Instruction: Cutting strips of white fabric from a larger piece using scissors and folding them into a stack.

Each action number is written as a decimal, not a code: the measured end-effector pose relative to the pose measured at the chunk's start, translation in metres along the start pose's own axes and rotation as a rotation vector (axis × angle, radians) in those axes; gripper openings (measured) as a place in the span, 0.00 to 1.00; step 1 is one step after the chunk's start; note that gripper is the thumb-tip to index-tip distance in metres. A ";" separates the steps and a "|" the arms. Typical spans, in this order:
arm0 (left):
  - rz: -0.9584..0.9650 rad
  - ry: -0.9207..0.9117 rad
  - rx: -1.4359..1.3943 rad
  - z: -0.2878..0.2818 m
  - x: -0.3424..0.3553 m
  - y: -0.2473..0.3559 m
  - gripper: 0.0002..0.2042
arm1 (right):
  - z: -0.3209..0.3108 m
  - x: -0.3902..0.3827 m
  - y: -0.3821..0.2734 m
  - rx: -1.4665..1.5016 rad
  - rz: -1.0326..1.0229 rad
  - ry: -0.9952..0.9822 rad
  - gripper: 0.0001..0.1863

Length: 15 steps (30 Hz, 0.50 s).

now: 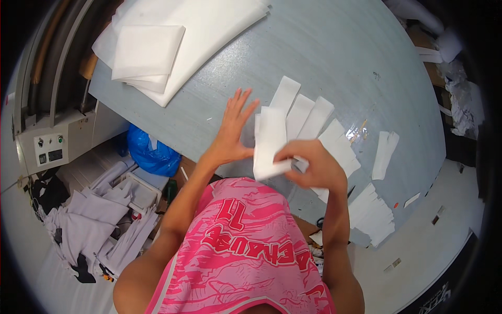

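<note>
A stack of white fabric-like strips (271, 131) lies on the grey-blue table (334, 47) in front of me. My left hand (230, 131) is open, fingers spread, with its thumb at the stack's left edge. My right hand (316, 163) pinches the near end of a white strip (280, 168), which is bent up and slightly blurred. More strips (317, 118) fan out just beyond and to the right of the stack. Further right lie a separate pair of strips (385, 155) and a spread pile of strips (372, 215).
Large white sheets (209, 39) and a folded white piece (146, 52) cover the table's far left. Below its left edge are a blue plastic bag (154, 152) and heaped white cloth (91, 214). A machine control panel (49, 149) stands at left. Crumpled clear plastic (460, 99) lies at far right.
</note>
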<state>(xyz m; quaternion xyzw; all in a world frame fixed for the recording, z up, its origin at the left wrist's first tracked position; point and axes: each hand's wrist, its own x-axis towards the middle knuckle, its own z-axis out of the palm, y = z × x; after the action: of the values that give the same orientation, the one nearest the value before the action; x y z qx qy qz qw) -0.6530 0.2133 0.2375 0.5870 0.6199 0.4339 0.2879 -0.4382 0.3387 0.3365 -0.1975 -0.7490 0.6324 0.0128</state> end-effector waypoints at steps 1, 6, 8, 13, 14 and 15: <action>-0.001 -0.004 -0.002 -0.013 0.004 0.014 0.47 | 0.004 -0.012 -0.011 0.002 0.003 0.002 0.17; 0.260 -0.438 -0.173 -0.021 0.005 0.051 0.39 | 0.012 -0.056 -0.040 0.037 -0.179 0.109 0.15; 0.140 -0.519 -0.407 -0.004 -0.008 0.039 0.32 | 0.011 -0.060 -0.033 0.087 -0.118 0.222 0.15; -0.559 -0.301 -0.746 0.068 -0.057 0.003 0.18 | -0.006 -0.015 0.079 0.324 0.134 0.637 0.15; -0.578 -0.187 -0.663 0.084 -0.062 -0.016 0.15 | -0.014 0.003 0.104 0.319 0.215 0.651 0.15; -0.596 -0.075 -0.578 0.098 -0.067 -0.032 0.13 | -0.019 0.021 0.133 0.320 0.197 0.687 0.14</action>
<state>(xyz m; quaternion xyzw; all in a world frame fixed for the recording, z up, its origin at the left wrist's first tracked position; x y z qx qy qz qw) -0.5737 0.1698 0.1543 0.2923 0.6047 0.4661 0.5760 -0.4156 0.3790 0.2088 -0.4641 -0.5705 0.6363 0.2328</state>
